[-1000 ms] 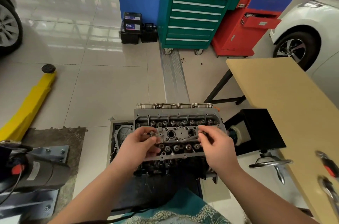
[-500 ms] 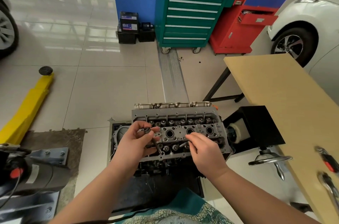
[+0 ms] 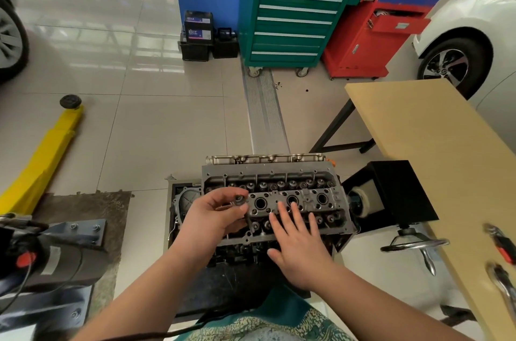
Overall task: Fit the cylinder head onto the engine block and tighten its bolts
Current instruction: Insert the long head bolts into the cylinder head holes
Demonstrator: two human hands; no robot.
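Though open, green tool cabinet (image 3: 296,10) beyond.

No lettering here can be read for certain; the white-and-blue label on the black car battery (image 3: 198,31) shows blurred marks; the small stickers atop the green drawer cabinet (image 3: 296,6) are illegible.

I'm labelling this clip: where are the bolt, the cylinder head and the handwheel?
bolt (image 3: 238,199): head view, on its round head, held in the left hand.
cylinder head (image 3: 307,201): head view, on its top face.
handwheel (image 3: 413,244): head view, on its chrome rim.
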